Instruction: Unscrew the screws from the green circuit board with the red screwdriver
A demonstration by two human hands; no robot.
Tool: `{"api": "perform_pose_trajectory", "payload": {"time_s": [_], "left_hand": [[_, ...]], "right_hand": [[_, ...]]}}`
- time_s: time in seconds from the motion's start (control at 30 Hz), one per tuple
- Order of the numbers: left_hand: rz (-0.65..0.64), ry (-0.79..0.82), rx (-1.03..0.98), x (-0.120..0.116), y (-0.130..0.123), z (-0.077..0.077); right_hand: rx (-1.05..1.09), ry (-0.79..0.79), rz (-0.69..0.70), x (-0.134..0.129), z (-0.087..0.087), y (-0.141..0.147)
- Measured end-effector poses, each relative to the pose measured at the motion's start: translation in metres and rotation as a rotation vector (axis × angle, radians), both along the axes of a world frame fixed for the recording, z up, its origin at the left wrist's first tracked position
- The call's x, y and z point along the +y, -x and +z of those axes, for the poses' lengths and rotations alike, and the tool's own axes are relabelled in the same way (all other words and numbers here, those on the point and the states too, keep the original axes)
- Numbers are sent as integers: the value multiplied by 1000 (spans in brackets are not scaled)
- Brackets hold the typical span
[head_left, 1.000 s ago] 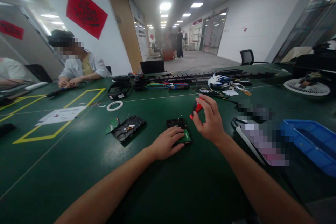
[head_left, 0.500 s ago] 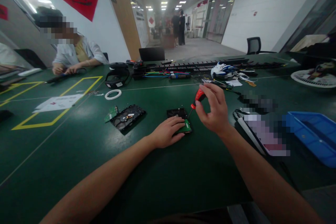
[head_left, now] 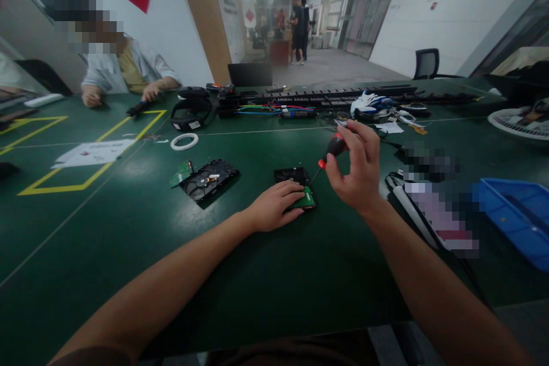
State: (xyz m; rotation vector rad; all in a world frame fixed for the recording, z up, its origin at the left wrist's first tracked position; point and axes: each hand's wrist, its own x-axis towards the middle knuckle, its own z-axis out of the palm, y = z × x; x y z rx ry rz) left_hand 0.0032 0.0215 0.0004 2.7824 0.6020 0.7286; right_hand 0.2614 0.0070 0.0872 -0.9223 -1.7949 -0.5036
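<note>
A hard drive (head_left: 307, 198) with a green circuit board lies on the green table in front of me. My left hand (head_left: 274, 206) grips it, fingers across the board and thumb at its near edge; they hide part of it. In my right hand (head_left: 357, 168) is a red and black screwdriver (head_left: 334, 147), pinched by the handle between thumb and fingers. Its shaft slants down to the drive's right side; whether the tip sits in a screw is too small to tell. To the left lies another opened hard drive (head_left: 208, 182), beside a loose green circuit board (head_left: 182, 174).
A white ring (head_left: 184, 142) and a black strapped headset (head_left: 191, 114) lie further back left. Colored wires (head_left: 274, 110) and white-blue gloves (head_left: 369, 104) lie along the back. At right are a blue bin (head_left: 514, 223) and a pouch (head_left: 441, 214). A co-worker (head_left: 132, 66) sits at far left.
The screwdriver handle has turned in my right fingers, showing more black, and leans further right. My left hand stays on the drive. The view has tilted slightly down.
</note>
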Motion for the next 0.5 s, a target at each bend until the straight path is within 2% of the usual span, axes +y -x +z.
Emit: {"api": "perform_pose_trajectory", "payload": {"time_s": [0.2, 0.4, 0.5], "left_hand": [[4, 2, -19, -1, -1, 0], [14, -24, -2, -1, -1, -1], [13, -19, -7, -1, -1, -1]], "right_hand": [[9, -34, 12, 1, 1, 1], [-52, 1, 56, 1, 5, 5], [-39, -12, 29, 2, 4, 5]]}}
